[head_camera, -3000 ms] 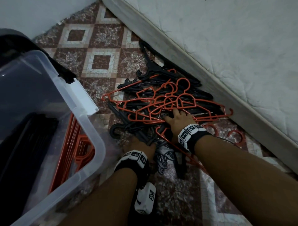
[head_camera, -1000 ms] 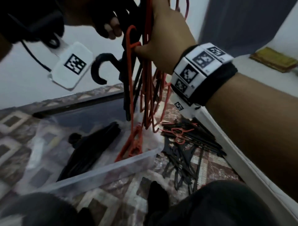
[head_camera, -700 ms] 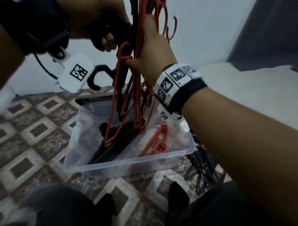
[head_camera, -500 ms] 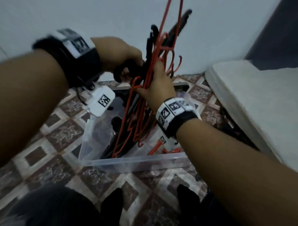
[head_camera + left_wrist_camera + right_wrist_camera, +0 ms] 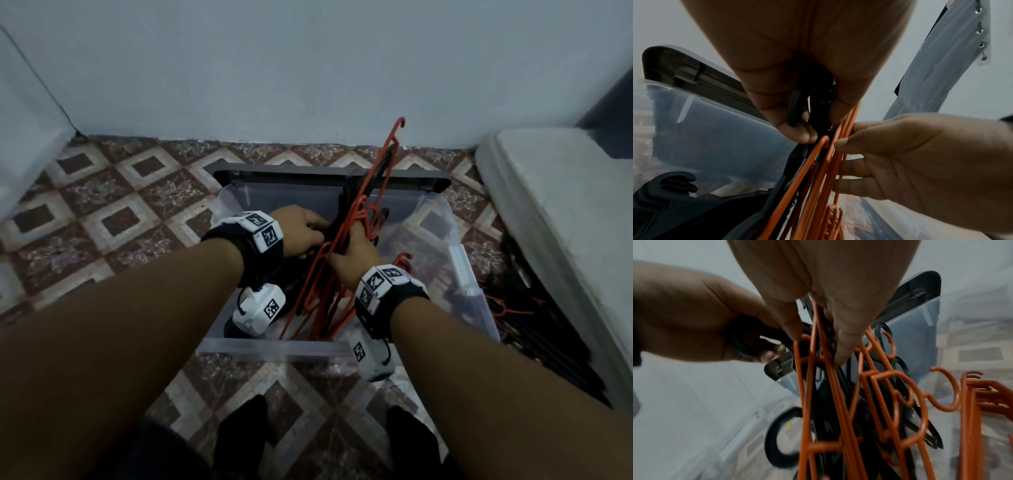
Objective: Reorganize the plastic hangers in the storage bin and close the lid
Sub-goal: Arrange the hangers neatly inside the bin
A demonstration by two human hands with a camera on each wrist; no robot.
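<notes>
- My left hand [image 5: 301, 233] grips the black hangers [image 5: 797, 107]; my right hand [image 5: 352, 260] pinches the orange hangers [image 5: 818, 386].
- The bundle stands nearly upright over the bin [image 5: 274, 346], its long axis pointing down inside.

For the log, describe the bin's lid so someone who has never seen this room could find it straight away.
Start at the pale wall across the top of the head view and drop to the patterned floor, where the clear storage bin sits in front of the person. The lid is the dark flat panel behind the bin's far edge, beside the wall. It is the only opaque dark slab there; the bin is see-through and the hangers are thin rods.
</notes>
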